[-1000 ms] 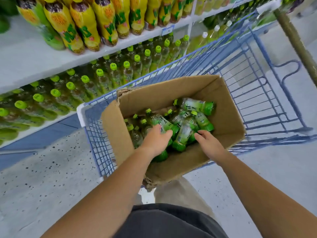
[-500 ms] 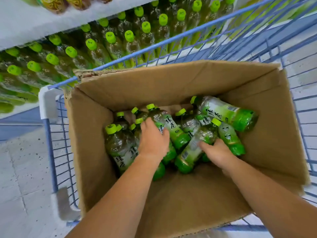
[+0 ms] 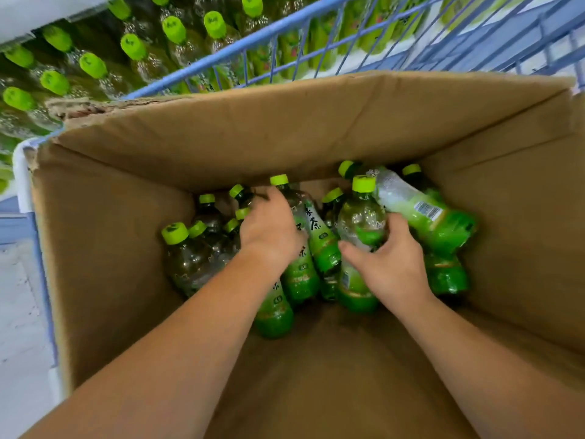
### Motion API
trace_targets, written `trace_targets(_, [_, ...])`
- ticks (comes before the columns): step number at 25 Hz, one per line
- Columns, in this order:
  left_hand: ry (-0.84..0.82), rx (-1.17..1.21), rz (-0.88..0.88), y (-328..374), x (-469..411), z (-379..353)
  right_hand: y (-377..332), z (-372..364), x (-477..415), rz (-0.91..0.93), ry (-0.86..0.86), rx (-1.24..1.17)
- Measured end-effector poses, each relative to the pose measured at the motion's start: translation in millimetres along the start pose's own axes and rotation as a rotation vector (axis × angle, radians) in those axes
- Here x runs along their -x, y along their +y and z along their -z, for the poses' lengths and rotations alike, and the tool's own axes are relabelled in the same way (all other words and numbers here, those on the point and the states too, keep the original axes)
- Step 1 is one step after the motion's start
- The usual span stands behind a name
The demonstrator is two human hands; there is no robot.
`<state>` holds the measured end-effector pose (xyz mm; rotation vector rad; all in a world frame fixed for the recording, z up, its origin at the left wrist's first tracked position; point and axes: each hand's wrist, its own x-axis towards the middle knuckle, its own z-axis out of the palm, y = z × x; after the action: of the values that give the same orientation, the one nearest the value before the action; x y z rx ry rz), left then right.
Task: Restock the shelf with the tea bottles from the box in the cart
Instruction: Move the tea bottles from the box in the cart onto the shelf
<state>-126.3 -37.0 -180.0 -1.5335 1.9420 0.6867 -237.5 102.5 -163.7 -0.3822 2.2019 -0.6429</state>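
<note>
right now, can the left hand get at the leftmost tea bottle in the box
Probably yes: the leftmost tea bottle stands uncovered from above, just left of the left hand.

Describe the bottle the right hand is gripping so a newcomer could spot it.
In the cardboard box in the blue cart, find the tea bottles heaped at the far wall. The right hand grips one bottle right of centre. Its cap is raised toward the camera, while the barcode bottle beside it lies flat.

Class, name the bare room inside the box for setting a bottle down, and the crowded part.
Free: box floor between tea bottles and near wall, under the forearms. Crowded: the far end, with left hand and right hand among the pile.
</note>
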Motion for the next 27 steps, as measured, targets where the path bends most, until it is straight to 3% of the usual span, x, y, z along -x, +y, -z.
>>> trace_targets(3, [0.106,0.008,-0.129,-2.0,17.1,-16.7,-6.2,-6.6,-8.8,0.064,-0.045,0.002])
trace_targets(7, [-0.019,0.138,-0.158,6.8,20.0,-23.5,9.4,-7.0,-21.0,-0.073,-0.216,-0.035])
trace_targets(10, [-0.133,0.000,-0.134,11.1,14.1,-21.0,16.8,2.1,-18.7,-0.120,-0.304,-0.017])
trace_targets(14, [-0.147,0.005,-0.119,8.9,11.8,-19.9,14.6,0.2,-15.5,-0.100,-0.287,0.049])
trace_targets(22, [-0.020,0.327,-0.186,-7.6,37.7,-15.1,16.0,3.5,-16.1,-0.050,-0.226,0.004])
trace_targets(27, [-0.138,0.667,-0.186,-25.4,65.6,-8.4,-1.8,9.5,-0.6,-0.040,-0.244,-0.045])
